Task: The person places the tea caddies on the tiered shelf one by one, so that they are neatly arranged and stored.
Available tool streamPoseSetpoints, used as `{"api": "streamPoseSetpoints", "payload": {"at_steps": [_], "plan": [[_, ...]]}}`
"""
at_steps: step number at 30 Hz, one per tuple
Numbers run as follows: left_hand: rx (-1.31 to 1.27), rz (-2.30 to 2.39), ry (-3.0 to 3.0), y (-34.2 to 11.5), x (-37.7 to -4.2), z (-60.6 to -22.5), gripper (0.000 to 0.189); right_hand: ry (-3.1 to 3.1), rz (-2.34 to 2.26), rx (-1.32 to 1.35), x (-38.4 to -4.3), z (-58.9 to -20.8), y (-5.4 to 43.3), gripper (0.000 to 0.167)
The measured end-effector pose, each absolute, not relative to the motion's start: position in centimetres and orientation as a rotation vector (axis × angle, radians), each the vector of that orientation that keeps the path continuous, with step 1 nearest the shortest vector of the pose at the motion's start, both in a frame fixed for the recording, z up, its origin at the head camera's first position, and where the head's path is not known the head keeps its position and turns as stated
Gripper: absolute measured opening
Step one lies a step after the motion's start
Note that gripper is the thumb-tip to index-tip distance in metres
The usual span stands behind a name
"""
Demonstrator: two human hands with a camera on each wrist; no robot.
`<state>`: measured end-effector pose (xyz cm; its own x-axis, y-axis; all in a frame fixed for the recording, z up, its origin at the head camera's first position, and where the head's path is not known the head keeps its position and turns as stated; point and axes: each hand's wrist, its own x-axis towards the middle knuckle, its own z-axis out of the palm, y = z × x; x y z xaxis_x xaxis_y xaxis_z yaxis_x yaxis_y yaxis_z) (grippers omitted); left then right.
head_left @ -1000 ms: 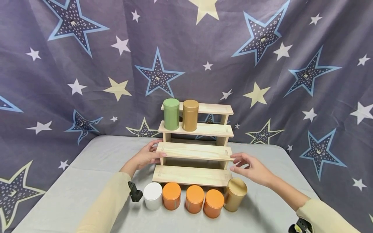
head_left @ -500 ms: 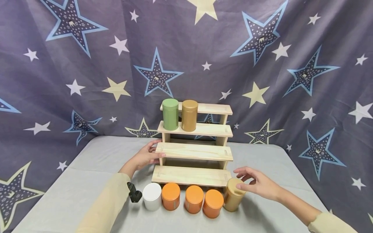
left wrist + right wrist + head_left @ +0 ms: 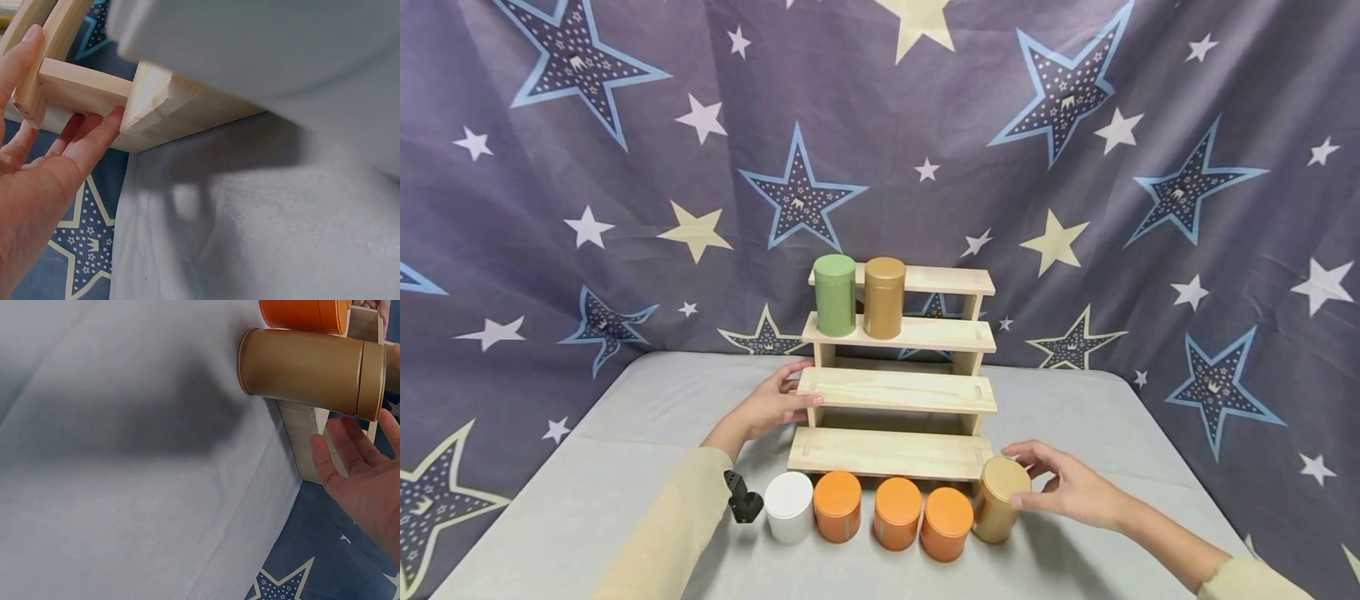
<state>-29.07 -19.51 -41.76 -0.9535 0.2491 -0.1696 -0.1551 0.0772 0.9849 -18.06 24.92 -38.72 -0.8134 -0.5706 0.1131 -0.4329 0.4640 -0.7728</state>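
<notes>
A wooden stepped shelf (image 3: 891, 454) stands on the table. My left hand (image 3: 767, 407) holds its left end, thumb on the second step from the bottom; in the left wrist view the fingertips touch the wooden side (image 3: 87, 84). In front of the shelf's right end stands an upright gold tin (image 3: 997, 508). My right hand (image 3: 1071, 490) is around the tin's right side, thumb beside the lid. In the right wrist view, the fingers (image 3: 347, 447) are extended close to the tin's lid, not closed round it.
A white tin (image 3: 790, 508) and three orange tins (image 3: 898, 515) stand in a row before the shelf, left of the gold tin. A green tin (image 3: 835, 296) and a bronze tin (image 3: 884, 298) stand on a higher step. A star-patterned curtain (image 3: 880, 100) hangs behind.
My right hand has moved from beside the shelf's right end down and toward me to the gold tin. My left hand has stayed on the shelf.
</notes>
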Motion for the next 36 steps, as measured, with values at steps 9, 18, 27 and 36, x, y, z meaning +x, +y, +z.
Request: {"api": "streamPoseSetpoints", "payload": {"at_steps": [9,18,27,36], "plan": [[0.081,1.953,2.057,-19.5,-29.0,-41.8,0.085,2.548,-1.252,-0.832,-18.1,-39.4,25.0,0.056],[0.088,1.965,2.043,-19.4,-29.0,-41.8,0.083,2.520,-1.260,-0.812,-18.0,-40.1,24.9,0.067],[0.105,1.970,2.042,-19.6,-29.2,-41.8,0.083,2.431,-1.334,-0.806,-18.5,-41.1,24.4,0.072],[0.144,1.995,2.001,-19.7,-29.3,-41.9,0.083,2.474,-1.346,-0.756,-18.2,-41.3,23.9,0.071]]}}
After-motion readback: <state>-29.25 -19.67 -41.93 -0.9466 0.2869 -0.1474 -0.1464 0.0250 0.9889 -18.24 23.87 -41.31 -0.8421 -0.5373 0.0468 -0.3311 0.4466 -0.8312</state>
